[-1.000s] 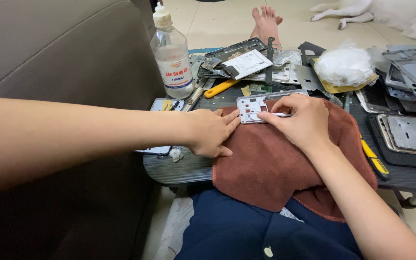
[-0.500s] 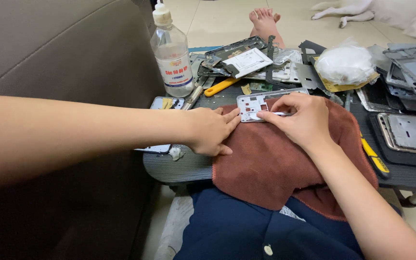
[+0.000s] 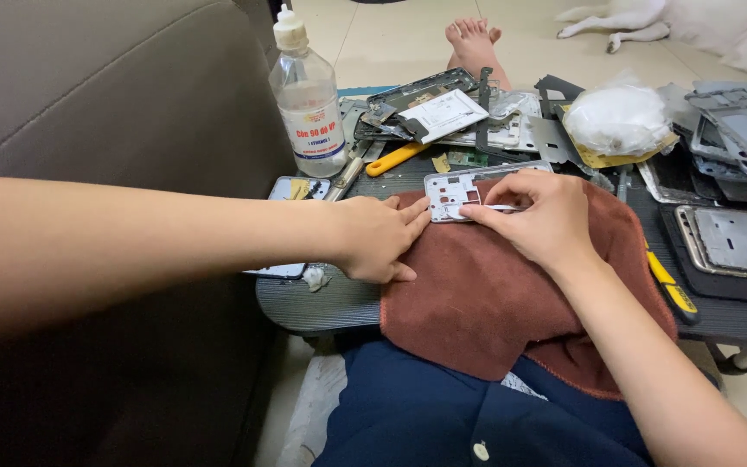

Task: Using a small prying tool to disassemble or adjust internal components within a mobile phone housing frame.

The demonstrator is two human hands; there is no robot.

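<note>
A silver phone frame [image 3: 458, 188] lies on a brown cloth [image 3: 486, 294] spread over a dark board. My left hand [image 3: 379, 239] rests flat on the cloth's left edge, its fingertips touching the frame's left end. My right hand [image 3: 533, 214] presses down on the frame's right part and pinches a thin metal tool [image 3: 501, 207] against it. Most of the frame's right half is hidden under those fingers.
A clear plastic bottle [image 3: 308, 102] stands at the board's back left beside a grey sofa [image 3: 88, 95]. Phone parts, a yellow-handled tool [image 3: 398, 158] and a white bag [image 3: 617, 118] crowd the back. More frames [image 3: 741, 242] lie right. A bare foot [image 3: 475, 45] and a white dog [image 3: 719, 26] lie beyond.
</note>
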